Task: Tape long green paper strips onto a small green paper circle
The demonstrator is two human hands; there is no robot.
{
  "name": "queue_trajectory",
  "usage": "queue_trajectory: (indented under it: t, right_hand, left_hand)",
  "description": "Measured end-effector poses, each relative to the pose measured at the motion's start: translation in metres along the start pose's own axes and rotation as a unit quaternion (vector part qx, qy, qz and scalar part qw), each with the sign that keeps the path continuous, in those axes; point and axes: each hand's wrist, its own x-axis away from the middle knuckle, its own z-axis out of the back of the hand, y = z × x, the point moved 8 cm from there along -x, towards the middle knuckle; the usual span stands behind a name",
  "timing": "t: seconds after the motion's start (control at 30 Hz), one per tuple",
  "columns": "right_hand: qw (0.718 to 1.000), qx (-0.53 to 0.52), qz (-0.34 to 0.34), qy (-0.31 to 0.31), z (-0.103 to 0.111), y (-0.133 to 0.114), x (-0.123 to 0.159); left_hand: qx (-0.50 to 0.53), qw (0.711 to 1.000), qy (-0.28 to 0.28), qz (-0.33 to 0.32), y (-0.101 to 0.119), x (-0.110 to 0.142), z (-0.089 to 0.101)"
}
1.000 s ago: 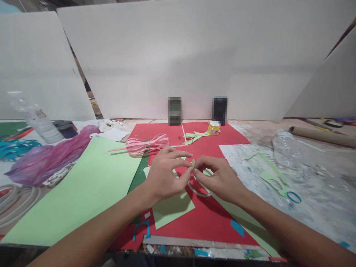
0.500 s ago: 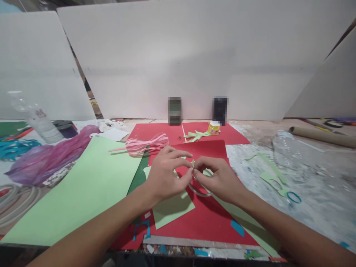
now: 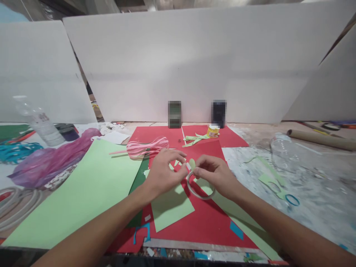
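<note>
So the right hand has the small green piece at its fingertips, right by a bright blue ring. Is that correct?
Not quite: the ring there is pale grey, as the head view shows; the blue ring lies farther right. The right hand does have the small green piece at its fingertips.

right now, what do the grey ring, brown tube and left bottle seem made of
Grey ring: plastic or metal; its smooth, faintly shiny band leaves it open. Brown tube: likely matte cardboard, from its dull brown surface. Left bottle: probably glossy clear plastic, since it is see-through.
</note>
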Motion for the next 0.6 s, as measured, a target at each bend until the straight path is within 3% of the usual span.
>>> queue_trajectory:
  t: [0.13,0.27,0.37,0.47,0.6]
  right_hand:
    - [0.993,-0.113,-0.018,0.004,0.006,0.008,-0.005]
    - [0.977,-0.211,-0.041,-0.006,0.007,0.012,-0.008]
    - [0.972,-0.226,-0.057,-0.021,0.006,0.014,-0.008]
    - [0.977,-0.200,-0.060,-0.044,0.003,0.015,-0.009]
    - [0.986,-0.133,-0.070,-0.079,0.001,0.017,-0.008]
  left_hand:
    - [-0.033,0.991,-0.078,0.105,-0.031,-0.004,-0.005]
    - [-0.054,0.980,-0.138,0.132,-0.049,-0.001,-0.012]
    - [0.094,0.977,-0.141,0.130,-0.046,-0.001,-0.020]
    - [0.252,0.938,-0.175,0.160,-0.041,0.003,-0.034]
    - [0.333,0.898,-0.211,0.194,-0.038,0.008,-0.050]
